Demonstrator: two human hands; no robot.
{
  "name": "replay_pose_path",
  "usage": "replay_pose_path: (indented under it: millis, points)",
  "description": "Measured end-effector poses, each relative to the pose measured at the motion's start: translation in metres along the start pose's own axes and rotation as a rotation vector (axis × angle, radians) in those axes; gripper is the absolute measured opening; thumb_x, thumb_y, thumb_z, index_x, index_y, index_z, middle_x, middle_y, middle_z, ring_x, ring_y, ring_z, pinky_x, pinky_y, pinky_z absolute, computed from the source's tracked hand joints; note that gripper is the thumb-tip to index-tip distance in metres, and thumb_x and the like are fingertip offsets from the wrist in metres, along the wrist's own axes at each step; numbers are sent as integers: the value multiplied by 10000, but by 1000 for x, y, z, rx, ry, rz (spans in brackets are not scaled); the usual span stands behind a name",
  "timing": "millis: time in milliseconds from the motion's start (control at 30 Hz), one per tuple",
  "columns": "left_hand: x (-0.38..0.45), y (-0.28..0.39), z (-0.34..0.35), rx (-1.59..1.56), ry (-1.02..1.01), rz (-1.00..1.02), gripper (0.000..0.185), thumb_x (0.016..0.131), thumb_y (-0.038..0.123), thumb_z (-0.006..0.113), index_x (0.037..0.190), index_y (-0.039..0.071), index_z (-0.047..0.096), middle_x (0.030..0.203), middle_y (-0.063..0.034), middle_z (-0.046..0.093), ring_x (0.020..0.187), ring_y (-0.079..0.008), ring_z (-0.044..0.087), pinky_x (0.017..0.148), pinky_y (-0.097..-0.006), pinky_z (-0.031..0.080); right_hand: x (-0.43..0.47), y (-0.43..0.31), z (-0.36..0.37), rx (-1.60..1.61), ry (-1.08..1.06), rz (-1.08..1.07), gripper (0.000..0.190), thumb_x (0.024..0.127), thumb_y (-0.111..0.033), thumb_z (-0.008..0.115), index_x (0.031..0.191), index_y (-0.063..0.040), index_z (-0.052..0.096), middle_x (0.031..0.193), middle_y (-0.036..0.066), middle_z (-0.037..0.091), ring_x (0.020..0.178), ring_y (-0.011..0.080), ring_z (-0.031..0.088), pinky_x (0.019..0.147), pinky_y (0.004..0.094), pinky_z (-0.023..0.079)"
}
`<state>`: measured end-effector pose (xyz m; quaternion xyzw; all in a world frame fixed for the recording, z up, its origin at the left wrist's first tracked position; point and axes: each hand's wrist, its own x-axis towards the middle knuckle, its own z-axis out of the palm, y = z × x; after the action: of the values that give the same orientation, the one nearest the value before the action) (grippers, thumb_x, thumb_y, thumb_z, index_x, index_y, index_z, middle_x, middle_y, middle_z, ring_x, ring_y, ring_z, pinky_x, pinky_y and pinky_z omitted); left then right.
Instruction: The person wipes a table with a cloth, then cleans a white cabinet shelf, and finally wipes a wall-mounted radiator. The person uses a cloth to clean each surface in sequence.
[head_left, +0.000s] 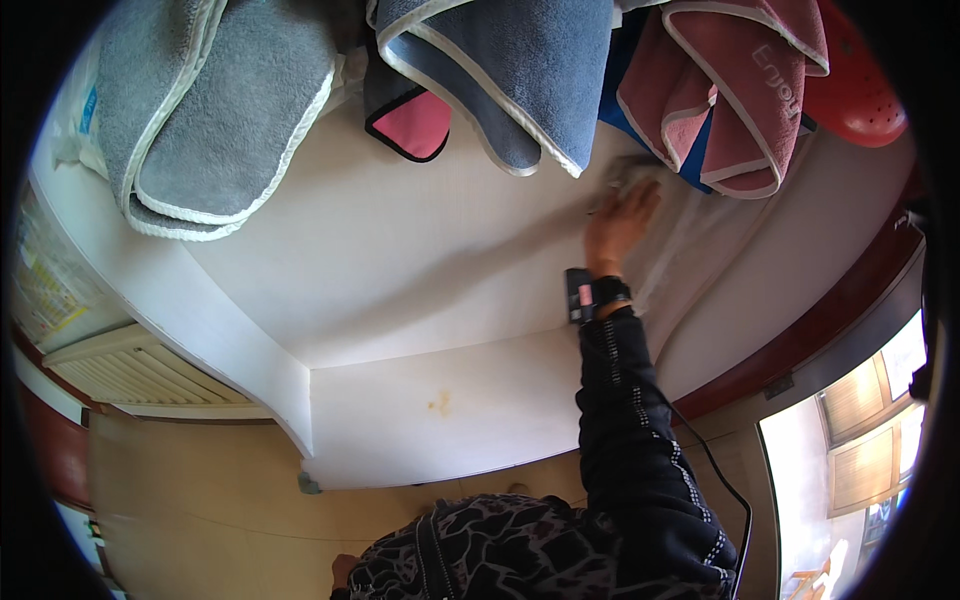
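My right hand (621, 225) reaches over the inside of a white shelf compartment (420, 285), near its right wall. It is blurred, and a small dark object (630, 169) shows at its fingertips; whether the fingers grip it cannot be told. A band with a black device (581, 296) is around that wrist. Only a small part of my left hand (343, 570) shows at the bottom, beside my patterned clothing, its fingers hidden. Above the right hand hangs a folded pink towel (735, 112), with blue material behind it.
A folded blue-grey towel (510, 67) and a grey towel (240, 127) overhang the compartment. A pink cloth with black edging (412, 126) hangs between them. A red perforated plastic item (862, 97) is at upper right. A black cable (720, 465) runs beside my right sleeve.
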<state>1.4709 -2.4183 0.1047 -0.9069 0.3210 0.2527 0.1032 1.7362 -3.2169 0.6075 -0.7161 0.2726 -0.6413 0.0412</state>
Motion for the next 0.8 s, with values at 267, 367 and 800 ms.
replay_pose_path:
  millis: [267, 367, 800]
  points:
    - [16, 11, -13, -934, 79, -573, 384, 781, 239, 692, 511, 42, 503, 449, -105, 451, 456, -248, 532, 506, -395, 423, -22, -14, -8, 65, -100, 65, 600, 918, -269, 649, 1391, 59, 481, 1297, 298, 526, 1152, 442, 521, 1000, 500, 411]
    - [5, 13, -23, -938, 138, -566, 341, 762, 198, 659, 518, 33, 486, 448, -98, 411, 444, -237, 525, 492, -393, 417, -71, -88, -8, 251, -18, -40, 702, 805, -180, 796, 1418, -14, 497, 1283, 294, 519, 1179, 436, 497, 1001, 494, 404]
    - [-73, 25, -41, -1097, 66, -827, 333, 785, 149, 630, 504, 57, 476, 479, -71, 535, 466, -207, 603, 494, -354, 459, -157, -351, -14, 631, -314, -288, 765, 694, -40, 794, 1413, -95, 537, 1367, 162, 427, 1194, 382, 442, 1003, 440, 444]
